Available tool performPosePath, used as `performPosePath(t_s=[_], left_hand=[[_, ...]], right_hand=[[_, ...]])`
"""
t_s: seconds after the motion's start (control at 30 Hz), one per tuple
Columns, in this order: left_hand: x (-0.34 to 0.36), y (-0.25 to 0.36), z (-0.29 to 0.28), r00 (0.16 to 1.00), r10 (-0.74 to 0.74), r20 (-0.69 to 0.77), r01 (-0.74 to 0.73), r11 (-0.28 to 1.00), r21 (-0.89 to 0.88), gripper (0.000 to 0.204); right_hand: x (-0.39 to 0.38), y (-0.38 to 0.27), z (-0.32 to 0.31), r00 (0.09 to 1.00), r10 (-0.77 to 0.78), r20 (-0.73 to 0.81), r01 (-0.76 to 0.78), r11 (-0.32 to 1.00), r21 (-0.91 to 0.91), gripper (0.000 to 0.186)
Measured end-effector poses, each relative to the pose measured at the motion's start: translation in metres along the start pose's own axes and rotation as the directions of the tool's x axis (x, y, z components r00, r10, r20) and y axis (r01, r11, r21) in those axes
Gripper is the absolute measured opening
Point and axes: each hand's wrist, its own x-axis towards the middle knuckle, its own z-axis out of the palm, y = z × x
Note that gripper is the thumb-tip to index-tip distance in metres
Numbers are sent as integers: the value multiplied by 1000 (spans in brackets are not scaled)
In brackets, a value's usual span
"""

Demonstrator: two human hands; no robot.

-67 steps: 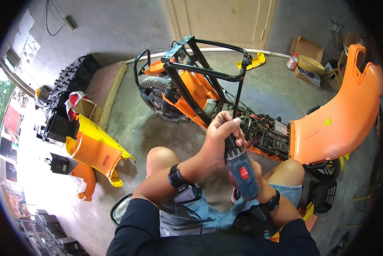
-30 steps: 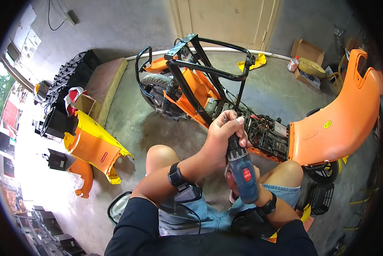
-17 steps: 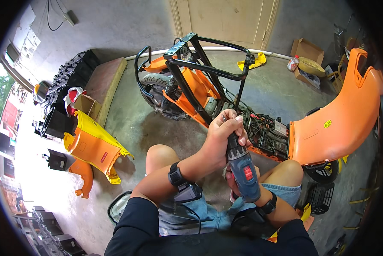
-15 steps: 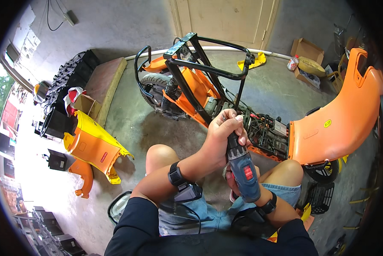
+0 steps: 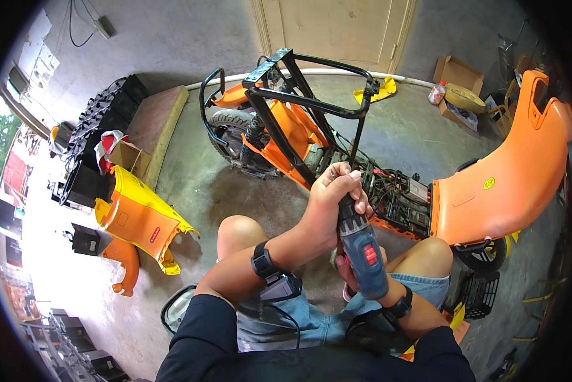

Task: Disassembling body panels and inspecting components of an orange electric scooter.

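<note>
Drill: the dark blue-grey drill (image 5: 361, 277) is above your lap, well apart from the floor, its nose tilted away from you toward the scooter frame (image 5: 267, 69).
Left grip: yours (image 5: 332, 196) closes around the drill's nose; whether the fingertips also pinch a bit is too small to tell.
Right grip: yours (image 5: 346, 270) holds the drill from below, mostly hidden behind its body.
Handling: expect a stiff, fairly heavy tool, not fragile, its smooth casing perhaps slippery.
Best hold: take the weight at the handle and only steady the nose.
</note>
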Motion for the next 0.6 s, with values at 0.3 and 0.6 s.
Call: performPosePath(t_s=[0.3,0.6], left_hand=[[6,-3,-10,995,-17,-94,19,1000,22,16],[11,-4,-18,986,-64,-152,37,984,-176,22]], right_hand=[[2,2,-1,990,140,7,-140,986,94,33],[0,4,-9,887,462,23,-428,800,420,42]])
